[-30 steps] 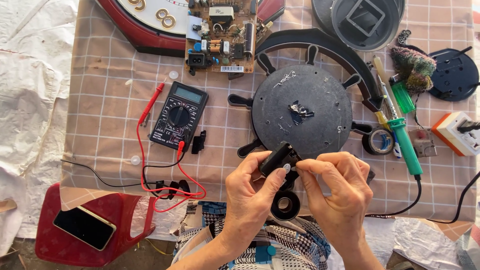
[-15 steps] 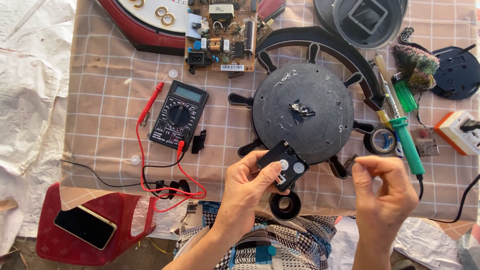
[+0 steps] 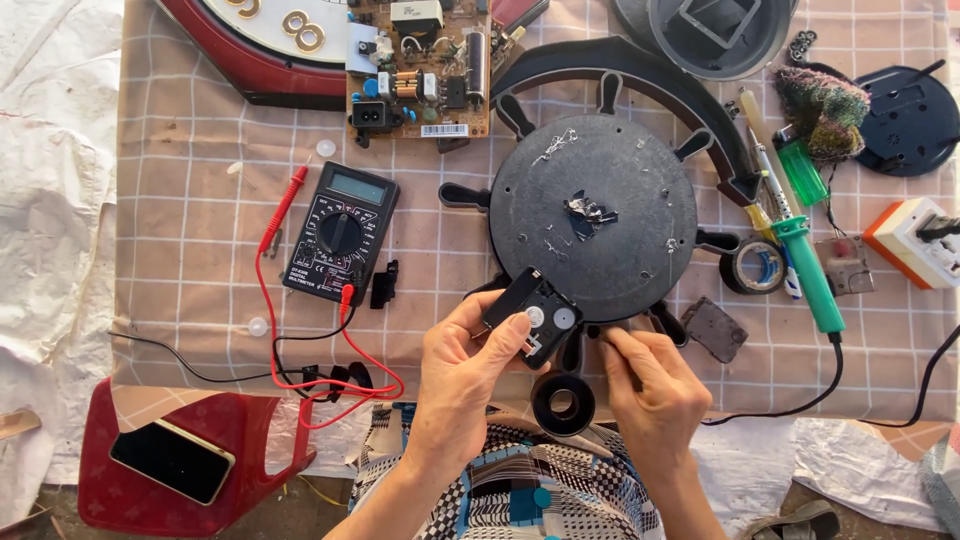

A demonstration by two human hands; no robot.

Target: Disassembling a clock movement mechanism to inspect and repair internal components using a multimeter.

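The left hand (image 3: 462, 372) grips a small black plastic box (image 3: 534, 315) with two round white buttons, while the right hand (image 3: 652, 385) pinches closed beside the matte round disc (image 3: 592, 215).

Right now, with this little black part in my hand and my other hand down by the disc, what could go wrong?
The left hand pinches the small black part only by its edge above the table, so it might slip. The right hand works close to the round black disc, where loose metal scraps could scatter. The soldering iron cord trails near that wrist and could snag.
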